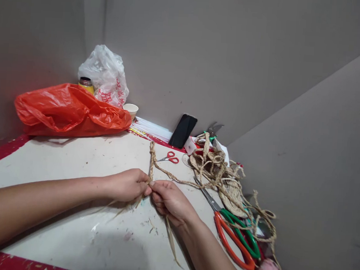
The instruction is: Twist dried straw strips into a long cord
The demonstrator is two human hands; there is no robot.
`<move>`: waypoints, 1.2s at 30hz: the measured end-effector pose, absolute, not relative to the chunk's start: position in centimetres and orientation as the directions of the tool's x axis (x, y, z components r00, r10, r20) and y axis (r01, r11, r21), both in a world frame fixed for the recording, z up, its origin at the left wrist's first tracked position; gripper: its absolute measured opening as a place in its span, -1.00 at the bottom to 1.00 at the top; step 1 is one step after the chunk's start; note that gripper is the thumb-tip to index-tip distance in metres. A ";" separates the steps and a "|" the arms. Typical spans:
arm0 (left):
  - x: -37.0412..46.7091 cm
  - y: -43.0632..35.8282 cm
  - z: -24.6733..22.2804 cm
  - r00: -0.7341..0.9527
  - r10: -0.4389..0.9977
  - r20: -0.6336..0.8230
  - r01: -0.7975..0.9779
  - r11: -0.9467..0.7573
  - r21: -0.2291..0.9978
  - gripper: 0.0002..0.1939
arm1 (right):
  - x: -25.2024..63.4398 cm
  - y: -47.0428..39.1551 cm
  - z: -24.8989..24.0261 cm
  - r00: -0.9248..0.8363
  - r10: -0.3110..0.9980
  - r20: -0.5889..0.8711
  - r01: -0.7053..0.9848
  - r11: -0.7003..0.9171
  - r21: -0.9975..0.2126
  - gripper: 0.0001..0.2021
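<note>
My left hand [130,185] and my right hand [167,198] meet at the middle of the white board, both pinching the lower end of a braided straw cord [152,162]. The braid runs up from my fingertips, away from me. Loose straw strands [172,243] hang below my right hand, and thinner ones stick out under my left. A thin twisted cord [173,177] leads from the braid to the pile at the right. Small red-handled scissors [169,157] lie just right of the braid.
Large shears [233,237] with red and green handles lie at the right, beside a heap of straw cord [210,164]. A phone [183,130] leans on the wall. Back left are a red plastic bag [67,110], a clear bag [106,72] and a paper cup [131,110].
</note>
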State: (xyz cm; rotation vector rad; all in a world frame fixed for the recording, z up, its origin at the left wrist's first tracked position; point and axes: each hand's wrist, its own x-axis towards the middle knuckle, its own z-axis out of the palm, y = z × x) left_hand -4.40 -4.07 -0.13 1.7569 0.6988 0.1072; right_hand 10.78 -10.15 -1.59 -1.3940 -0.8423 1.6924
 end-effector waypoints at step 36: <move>-3.0 -4.5 -1.1 0.720 0.600 -0.349 0.228 0.271 0.935 -0.83 | 12.4 -10.0 -1.1 -0.382 0.796 -0.470 -0.294 -0.587 -0.754 -0.84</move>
